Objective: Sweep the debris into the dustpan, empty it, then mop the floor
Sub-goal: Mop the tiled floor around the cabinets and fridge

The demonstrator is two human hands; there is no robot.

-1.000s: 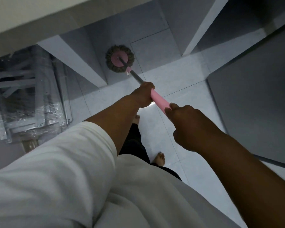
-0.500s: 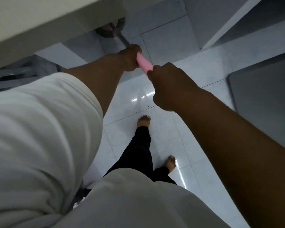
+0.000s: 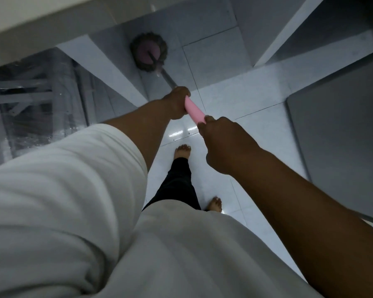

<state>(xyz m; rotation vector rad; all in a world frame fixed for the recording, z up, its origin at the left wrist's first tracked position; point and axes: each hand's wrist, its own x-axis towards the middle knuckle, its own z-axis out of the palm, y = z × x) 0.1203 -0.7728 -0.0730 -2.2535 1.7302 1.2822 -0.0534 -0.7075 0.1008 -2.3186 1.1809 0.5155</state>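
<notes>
A round mop head, dark fringe around a pink hub, lies on the shaded floor tiles under a white table top. Its grey pole runs back to a pink handle. My left hand grips the handle at its front end. My right hand grips the rear end of the same handle, closer to me. Both arms reach forward over my white shirt. No dustpan or debris is in view.
A white table top spans the upper left, with white legs either side of the mop head. A plastic-wrapped metal frame lies at the left. A grey panel stands at the right. My bare feet stand on glossy white tiles.
The mop head went far under the table half a second ago and has since come back toward me into full sight. Both hands stayed on the pink handle throughout.
</notes>
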